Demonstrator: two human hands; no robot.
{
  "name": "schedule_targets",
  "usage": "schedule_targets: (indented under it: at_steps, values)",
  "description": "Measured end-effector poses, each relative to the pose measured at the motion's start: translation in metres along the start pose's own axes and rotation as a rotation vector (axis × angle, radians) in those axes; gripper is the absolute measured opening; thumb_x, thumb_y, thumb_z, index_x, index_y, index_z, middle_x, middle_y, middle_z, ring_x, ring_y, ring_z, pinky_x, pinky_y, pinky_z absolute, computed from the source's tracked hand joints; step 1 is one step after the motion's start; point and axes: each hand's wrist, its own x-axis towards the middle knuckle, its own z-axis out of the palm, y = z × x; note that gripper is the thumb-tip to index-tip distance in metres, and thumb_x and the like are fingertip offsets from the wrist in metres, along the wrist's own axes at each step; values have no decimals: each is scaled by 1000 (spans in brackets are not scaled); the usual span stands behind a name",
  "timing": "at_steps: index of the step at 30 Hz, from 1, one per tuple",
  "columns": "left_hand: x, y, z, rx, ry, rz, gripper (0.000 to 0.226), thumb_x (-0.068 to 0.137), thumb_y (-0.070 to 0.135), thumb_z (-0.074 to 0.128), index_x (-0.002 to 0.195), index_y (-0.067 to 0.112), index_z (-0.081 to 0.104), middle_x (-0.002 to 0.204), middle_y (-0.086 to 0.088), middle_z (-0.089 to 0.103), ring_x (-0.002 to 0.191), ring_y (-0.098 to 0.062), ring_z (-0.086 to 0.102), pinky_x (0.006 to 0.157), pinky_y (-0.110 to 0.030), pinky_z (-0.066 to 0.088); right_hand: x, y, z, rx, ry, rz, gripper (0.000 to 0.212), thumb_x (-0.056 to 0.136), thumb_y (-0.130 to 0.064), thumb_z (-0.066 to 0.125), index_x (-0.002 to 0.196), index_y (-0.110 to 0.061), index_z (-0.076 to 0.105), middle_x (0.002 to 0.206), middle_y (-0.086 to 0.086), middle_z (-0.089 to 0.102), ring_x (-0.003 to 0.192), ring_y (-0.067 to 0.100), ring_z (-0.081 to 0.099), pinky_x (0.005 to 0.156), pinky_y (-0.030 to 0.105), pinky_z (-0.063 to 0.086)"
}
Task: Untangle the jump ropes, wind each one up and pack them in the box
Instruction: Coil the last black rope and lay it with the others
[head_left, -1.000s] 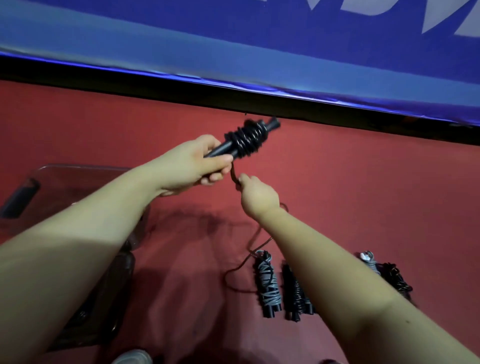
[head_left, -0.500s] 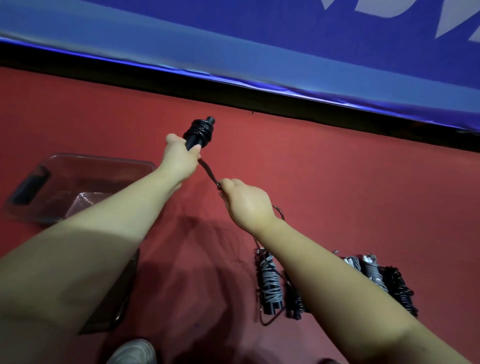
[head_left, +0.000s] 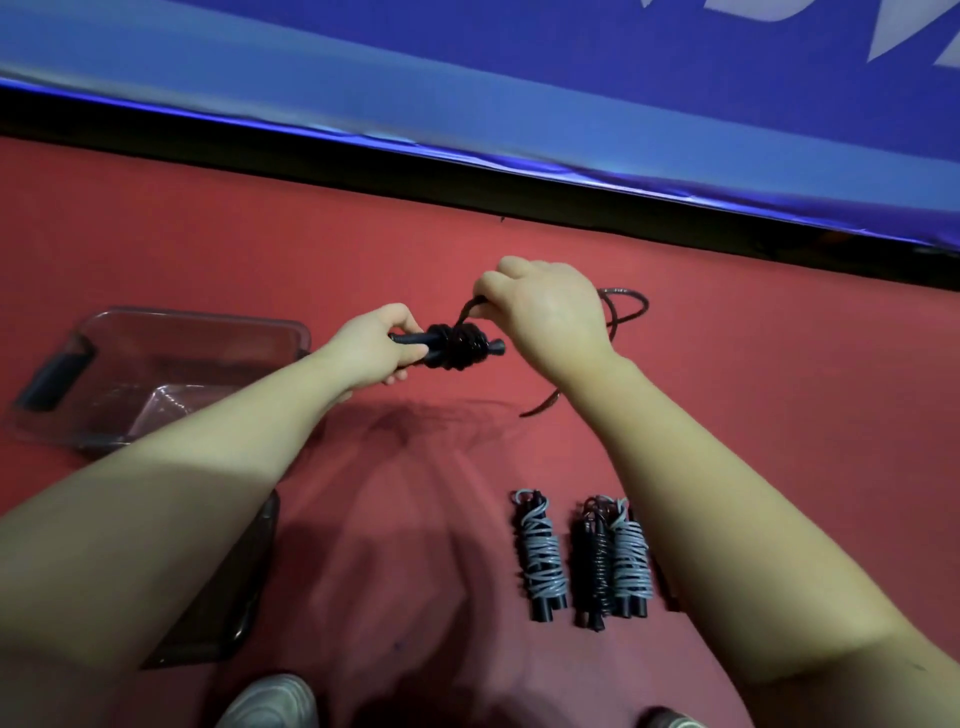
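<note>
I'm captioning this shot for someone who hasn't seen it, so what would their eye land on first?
First, the two bare arms meeting mid-frame: the left hand grips the black jump rope handles while the right hand pinches the loose cord above the coils. Next, the wound rope bundles lined up on the red floor lower right, and the clear box at left.

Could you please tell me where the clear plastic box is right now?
The clear box sits on the red floor at the left, beside the left hand.
</note>
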Motion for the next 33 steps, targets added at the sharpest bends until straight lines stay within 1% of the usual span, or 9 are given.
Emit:
schedule_targets:
  at_steps: [8,13,15,16,19,23,26,30,33]
  values:
    - [-31,14,-3,-13,-388,148,7,92,7,57,96,12,59,60,-2,57,47,-9,45,56,-21,39,-10,29,-2,82,-242,94,43,89,-52,47,115,-22,63,108,4,61,101,27,57,66,32,37]
    - [-46,30,-6,-328,-498,135,11,93,-2,49,90,9,52,68,-9,54,49,-10,46,48,-17,38,-31,27,11,555,-403,296,28,91,-44,53,104,-22,66,99,1,67,95,24,60,82,39,49]
    - [-47,37,-6,-533,-445,111,14,93,-2,46,86,10,50,77,-10,51,51,-10,49,44,-16,37,-40,20,11,774,-394,352,11,86,-27,53,88,-29,63,83,-3,65,79,21,61,76,43,51]
    - [-45,40,-7,-615,-402,107,16,93,-1,45,84,11,49,79,-9,50,50,-11,49,43,-16,36,-44,17,13,829,-416,381,17,85,-21,47,88,-30,61,85,-1,65,79,21,61,76,44,50]
    - [-40,50,-5,-733,-302,73,19,95,1,45,80,13,47,83,-9,50,47,-11,48,40,-15,35,-56,-2,22,742,-570,503,32,100,-23,41,127,-11,54,132,14,52,121,25,49,101,31,32]
    - [-35,53,4,-818,-208,9,19,96,1,45,82,13,47,87,-12,49,46,-11,49,41,-16,36,-50,-36,39,790,-426,456,28,100,-19,41,122,-4,50,111,16,59,100,30,56,88,34,41]
    - [-27,52,2,-841,-19,10,17,97,1,47,85,13,47,86,-12,49,49,-12,50,42,-17,39,-49,-49,54,799,-481,489,21,98,-17,42,114,-8,52,110,13,61,102,30,57,88,33,42]
    - [-16,40,-6,-681,240,61,18,97,3,48,86,18,46,85,-10,51,57,-13,49,47,-17,40,-49,-50,56,790,-561,551,10,99,-18,39,96,-19,49,70,-4,50,80,25,53,69,28,38]
    - [-13,25,-7,-405,387,134,21,95,5,50,84,23,45,88,-6,52,58,-11,51,53,-18,42,-45,-49,41,628,-569,473,21,100,-24,39,107,-8,51,92,14,62,94,35,57,71,33,37]
